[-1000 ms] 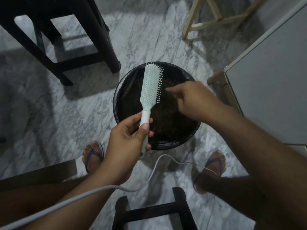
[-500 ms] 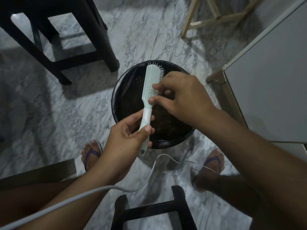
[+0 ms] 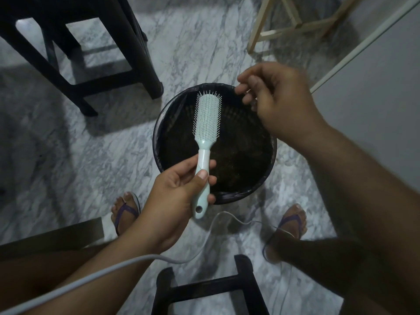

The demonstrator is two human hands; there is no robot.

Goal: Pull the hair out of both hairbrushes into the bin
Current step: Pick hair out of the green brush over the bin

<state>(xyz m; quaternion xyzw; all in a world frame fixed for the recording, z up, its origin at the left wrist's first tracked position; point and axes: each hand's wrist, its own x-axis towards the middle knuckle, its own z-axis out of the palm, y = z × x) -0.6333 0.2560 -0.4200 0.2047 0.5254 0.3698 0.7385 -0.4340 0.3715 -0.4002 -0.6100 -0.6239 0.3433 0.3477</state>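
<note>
Head view, looking down at a grey-veined white marble floor (image 3: 95,155). Gripping the handle of a pale mint plastic hairbrush (image 3: 208,114) in the left hand (image 3: 172,196), bristled head over a round black bin (image 3: 156,142). Hovering the right hand (image 3: 279,98) above the bin's far rim, fingers curled; unable to tell whether pinching hair. Beyond the bin, a black square-legged stool (image 3: 141,62).

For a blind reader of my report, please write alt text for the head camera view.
The left hand grips a pale green hairbrush by its handle, bristles facing the camera, above an open black bin on a marble floor. The right hand hovers beside the brush head, apart from it, fingers curled; whether they pinch hair cannot be told.
</note>
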